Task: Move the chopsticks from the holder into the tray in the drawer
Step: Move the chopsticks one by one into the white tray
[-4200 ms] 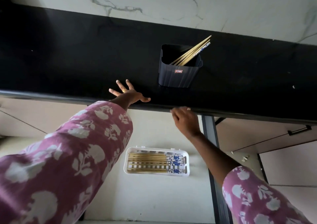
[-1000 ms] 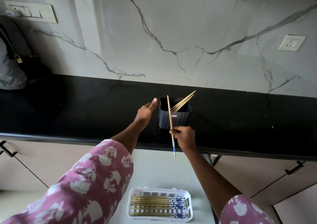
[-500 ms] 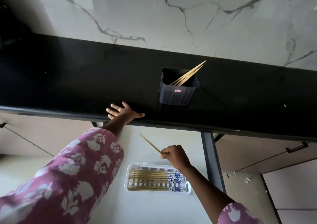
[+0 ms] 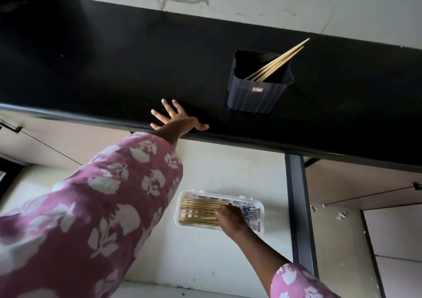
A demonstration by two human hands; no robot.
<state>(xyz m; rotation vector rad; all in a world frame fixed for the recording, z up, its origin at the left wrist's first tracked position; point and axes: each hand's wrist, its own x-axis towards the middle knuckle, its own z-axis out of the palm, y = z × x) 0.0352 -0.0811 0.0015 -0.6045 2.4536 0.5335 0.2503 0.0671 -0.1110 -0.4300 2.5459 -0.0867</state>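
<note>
Holder (image 4: 255, 101) with small red label (image 4: 257, 89), writing unreadable

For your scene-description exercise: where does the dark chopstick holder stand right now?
In the head view, the holder stands upper right on the black countertop, right of the left hand resting flat at the edge.

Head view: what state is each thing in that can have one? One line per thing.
holder: upright on the counter, not empty.
chopsticks in the holder: a few, leaning right.
drawer: open.
tray: in the drawer, partly filled.
chopsticks in the tray: lying flat, side by side.
left hand: open, spread on the counter edge.
right hand: over the tray; grip blurred.
</note>
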